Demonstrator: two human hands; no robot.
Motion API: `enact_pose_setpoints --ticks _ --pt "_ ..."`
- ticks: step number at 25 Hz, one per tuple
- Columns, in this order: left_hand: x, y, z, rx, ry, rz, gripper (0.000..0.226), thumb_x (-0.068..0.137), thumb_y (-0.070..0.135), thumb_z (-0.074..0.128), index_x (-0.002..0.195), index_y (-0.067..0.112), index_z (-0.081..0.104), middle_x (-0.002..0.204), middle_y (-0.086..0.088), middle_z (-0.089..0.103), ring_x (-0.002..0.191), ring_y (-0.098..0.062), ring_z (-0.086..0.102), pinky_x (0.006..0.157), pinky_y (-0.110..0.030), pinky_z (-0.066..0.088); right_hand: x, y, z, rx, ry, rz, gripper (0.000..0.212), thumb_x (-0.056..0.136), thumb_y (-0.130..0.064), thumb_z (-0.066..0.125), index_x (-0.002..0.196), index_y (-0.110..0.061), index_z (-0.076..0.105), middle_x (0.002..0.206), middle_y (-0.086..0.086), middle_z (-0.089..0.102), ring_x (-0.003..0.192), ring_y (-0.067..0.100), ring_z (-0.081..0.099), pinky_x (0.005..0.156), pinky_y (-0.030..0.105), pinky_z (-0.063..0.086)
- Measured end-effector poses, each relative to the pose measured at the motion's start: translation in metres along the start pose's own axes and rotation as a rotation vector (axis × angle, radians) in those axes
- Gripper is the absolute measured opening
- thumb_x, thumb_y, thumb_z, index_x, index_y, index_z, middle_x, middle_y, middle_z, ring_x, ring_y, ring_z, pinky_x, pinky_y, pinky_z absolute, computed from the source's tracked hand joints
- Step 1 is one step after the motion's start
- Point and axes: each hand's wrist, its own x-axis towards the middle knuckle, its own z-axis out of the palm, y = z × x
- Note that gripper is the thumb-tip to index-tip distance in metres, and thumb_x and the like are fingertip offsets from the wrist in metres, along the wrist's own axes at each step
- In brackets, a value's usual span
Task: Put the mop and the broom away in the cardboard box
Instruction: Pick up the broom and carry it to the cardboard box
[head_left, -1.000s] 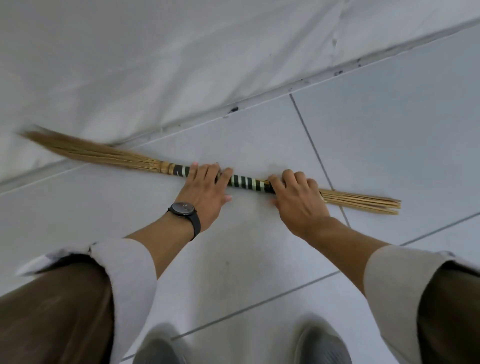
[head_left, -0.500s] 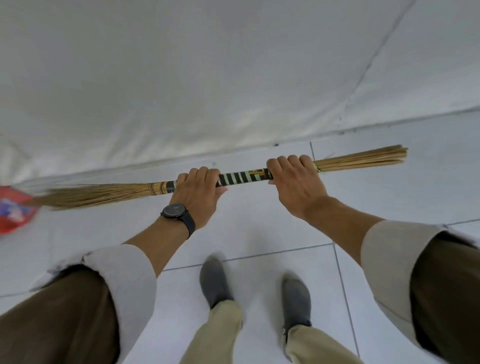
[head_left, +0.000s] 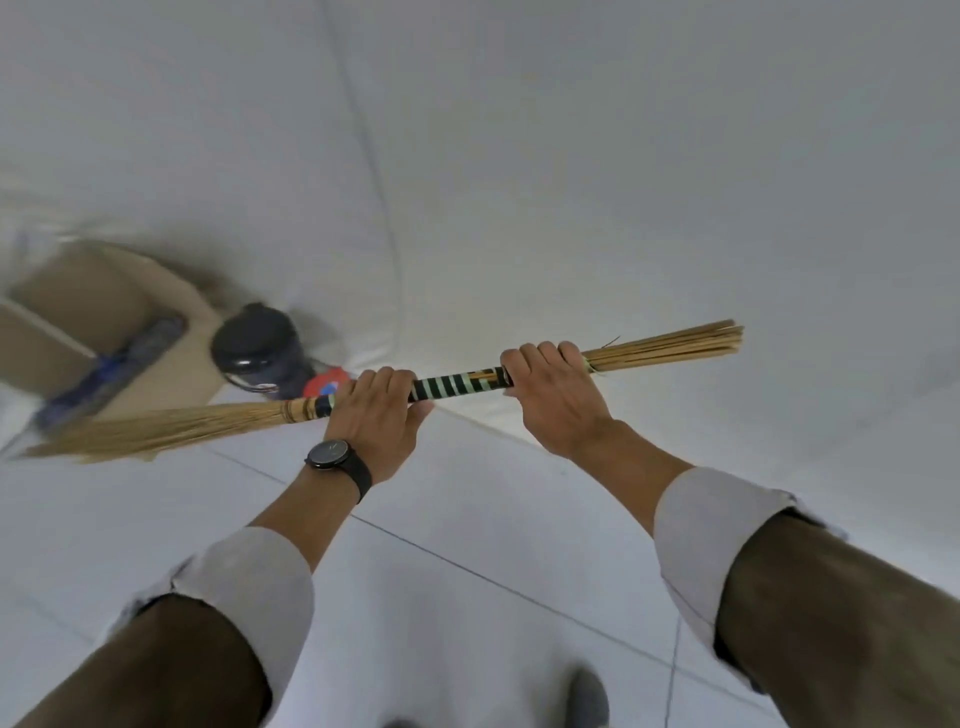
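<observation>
I hold a straw broom (head_left: 457, 384) with a black-and-green striped grip level in the air, bristles pointing left. My left hand (head_left: 376, 415), with a dark watch on the wrist, grips the striped part near the bristles. My right hand (head_left: 553, 395) grips it near the stiff stick end at the right. At the far left stands an open cardboard box (head_left: 104, 312), blurred. A mop with a blue head (head_left: 111, 364) and a pale handle lies in it.
A dark round lidded container (head_left: 257, 348) stands on the floor right of the box, with a small red object (head_left: 324, 384) beside it. White walls rise behind. The floor is pale tile; my shoe (head_left: 587, 696) shows at the bottom.
The broom has come up off the floor in both hands. My view has swung left, bringing the cardboard box, the mop and the dark container into sight.
</observation>
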Motion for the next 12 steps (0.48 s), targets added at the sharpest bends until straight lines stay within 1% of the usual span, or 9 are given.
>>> enact_pose_setpoints --ticks 3,7,9,12 --pt "-0.037 -0.095 -0.049 0.016 0.047 -0.152 0.035 0.099 0.050 0.038 0.107 0.021 0.054 0.094 0.003 0.057 0.084 -0.023 0.050 0.080 -0.041 0.040 0.076 -0.093 -0.018 0.008 0.045 -0.145 0.016 0.098 -0.025 0.055 0.111 -0.016 0.051 0.091 0.002 0.056 0.080 0.026 0.048 0.081 0.042 0.038" --pt "-0.087 -0.233 -0.094 0.044 0.088 -0.296 0.031 0.099 0.044 0.042 0.113 0.019 0.055 0.097 0.002 0.057 0.087 -0.022 0.050 0.082 -0.039 0.038 0.167 -0.227 -0.021 0.033 0.095 -0.277 0.016 0.097 -0.025 0.055 0.110 -0.017 0.051 0.093 0.002 0.058 0.080 0.027 0.050 0.080 0.042 0.039" --pt "-0.104 -0.299 -0.107 0.067 0.101 -0.350 0.033 0.099 0.046 0.041 0.113 0.020 0.055 0.098 0.002 0.058 0.087 -0.023 0.051 0.082 -0.040 0.038 0.210 -0.289 -0.016 0.042 0.091 -0.308 0.019 0.094 -0.020 0.059 0.111 -0.017 0.051 0.093 0.003 0.060 0.080 0.026 0.050 0.080 0.042 0.040" --pt "-0.113 -0.395 -0.116 0.083 0.096 -0.420 0.036 0.099 0.050 0.037 0.111 0.021 0.055 0.097 0.003 0.059 0.086 -0.022 0.050 0.083 -0.041 0.040 0.280 -0.369 0.006 0.056 0.068 -0.351 0.023 0.091 -0.017 0.058 0.112 -0.019 0.050 0.094 0.002 0.060 0.081 0.024 0.050 0.080 0.041 0.039"
